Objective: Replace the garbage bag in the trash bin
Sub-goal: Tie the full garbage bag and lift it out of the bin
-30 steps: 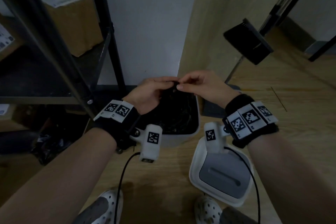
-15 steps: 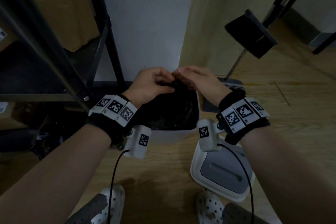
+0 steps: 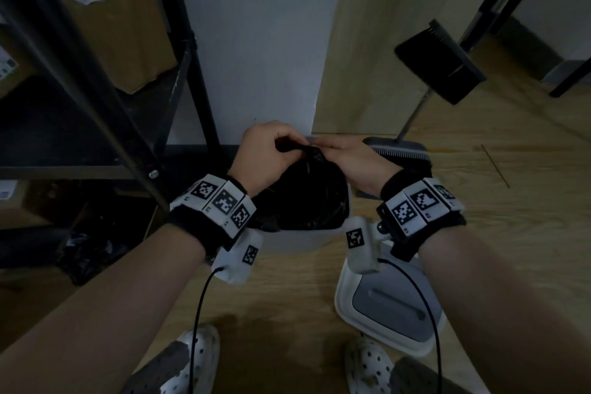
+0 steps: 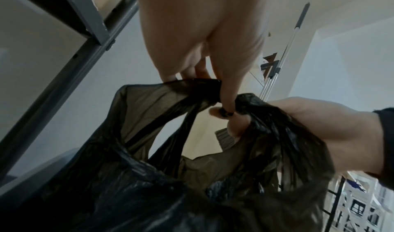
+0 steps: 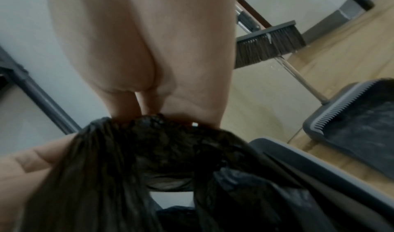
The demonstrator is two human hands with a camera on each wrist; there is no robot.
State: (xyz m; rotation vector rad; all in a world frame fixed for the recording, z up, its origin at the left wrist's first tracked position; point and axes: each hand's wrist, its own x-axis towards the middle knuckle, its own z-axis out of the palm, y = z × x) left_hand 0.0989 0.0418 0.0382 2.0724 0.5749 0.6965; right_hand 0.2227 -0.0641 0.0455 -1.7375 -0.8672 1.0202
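Note:
A black garbage bag (image 3: 315, 192) sits in the white trash bin (image 3: 307, 238) on the floor by the wall. Above the bin both hands meet at the bag's gathered top. My left hand (image 3: 271, 153) pinches one bag handle (image 4: 170, 97) between thumb and fingers. My right hand (image 3: 348, 158) grips the other bunched handle (image 4: 255, 107). In the right wrist view the bunched plastic (image 5: 162, 134) is held under the fingers, beside the bin's rim (image 5: 319, 171). The bag's contents are hidden.
The bin's lid (image 3: 388, 304) lies on the wood floor at front right. A dustpan (image 3: 398, 150) and broom (image 3: 438, 65) stand right of the bin. A black metal shelf (image 3: 96, 99) with a cardboard box (image 3: 118, 32) is at left. My shoes (image 3: 367, 365) are near.
Both hands have stayed together at the bag's top, drawing in closer and working the handles; the left hand's fingers have curled tighter round its handle.

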